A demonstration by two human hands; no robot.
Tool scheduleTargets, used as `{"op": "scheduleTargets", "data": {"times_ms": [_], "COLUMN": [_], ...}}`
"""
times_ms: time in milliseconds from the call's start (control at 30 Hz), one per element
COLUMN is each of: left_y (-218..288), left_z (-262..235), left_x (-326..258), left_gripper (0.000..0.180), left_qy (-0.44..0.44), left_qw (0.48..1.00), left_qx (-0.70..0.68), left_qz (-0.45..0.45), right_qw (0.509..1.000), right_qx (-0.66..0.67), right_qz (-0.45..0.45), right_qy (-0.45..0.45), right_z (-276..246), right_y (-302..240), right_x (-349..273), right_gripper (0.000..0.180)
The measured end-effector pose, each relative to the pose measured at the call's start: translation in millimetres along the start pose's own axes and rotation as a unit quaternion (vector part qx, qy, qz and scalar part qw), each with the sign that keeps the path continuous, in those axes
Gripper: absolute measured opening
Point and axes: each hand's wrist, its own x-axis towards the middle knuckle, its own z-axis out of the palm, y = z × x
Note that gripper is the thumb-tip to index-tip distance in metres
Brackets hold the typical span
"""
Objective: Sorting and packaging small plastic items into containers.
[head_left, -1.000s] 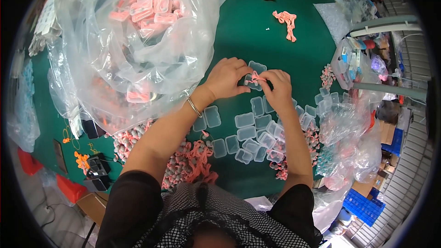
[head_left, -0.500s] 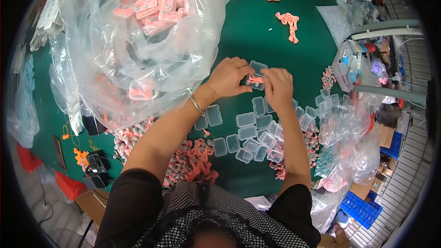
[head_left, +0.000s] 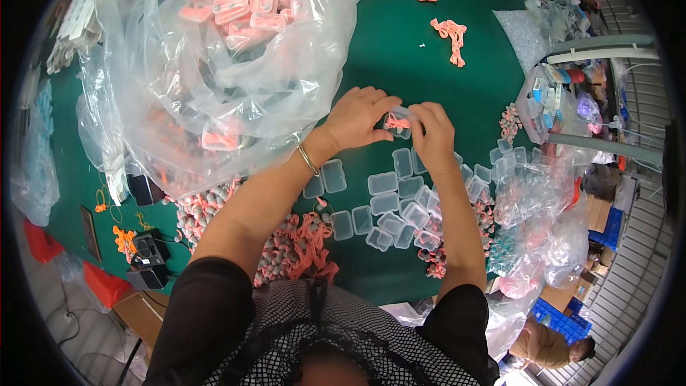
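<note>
Both of my hands are at a small clear plastic box (head_left: 402, 133) over the green table. A bundle of coral-pink cord (head_left: 396, 123) lies inside it. The box's lid is tilted up at its far side. My left hand (head_left: 357, 118) grips the box from the left, thumb and fingers around its edge. On the right, my right hand (head_left: 433, 136) has its fingers bent against the lid and side, partly hiding them. Just nearer to me lie several open, clear boxes (head_left: 384, 204), some in a heap.
A large clear bag (head_left: 300, 64) with filled boxes takes up the far left. Piles of grey and coral pieces (head_left: 286, 254) lie by my forearms. Coral cord bundles (head_left: 451, 39) lie at the far right. Plastic bags (head_left: 529, 200) line the right edge. A person (head_left: 547, 344) appears at lower right.
The box's lid has swung up from lying open, and my right fingers have moved onto it. A person has come into view at the lower right.
</note>
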Motion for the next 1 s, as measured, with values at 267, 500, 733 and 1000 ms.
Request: {"op": "scheduleTargets", "data": {"times_ms": [267,500,733,1000], "left_y": [-3.9,-15.8,-4.7,-12.7], "left_z": [7.7,6.8,12.7,16.5], "left_x": [0.7,-4.6,0.2,-1.1], "left_gripper": [0.028,0.020,0.025,0.009], "left_qy": [0.013,0.038,0.186,0.115], "left_qw": [1.000,0.998,0.919,0.992], "left_qx": [-0.008,-0.044,-0.330,-0.050], "left_qz": [0.022,0.003,-0.111,-0.012], "right_qw": [0.998,0.998,0.993,0.940], "right_qx": [0.004,0.048,0.023,-0.008], "right_qz": [-0.051,-0.015,-0.009,-0.262], "right_qy": [-0.024,-0.039,0.116,0.217], "right_z": [0.0,18.7,-31.8,60.4], "right_y": [-3.7,-0.1,-70.7,-189.7], "right_x": [-9.1,-5.0,23.3,120.2], "right_gripper": [0.027,0.024,0.024,0.024]}}
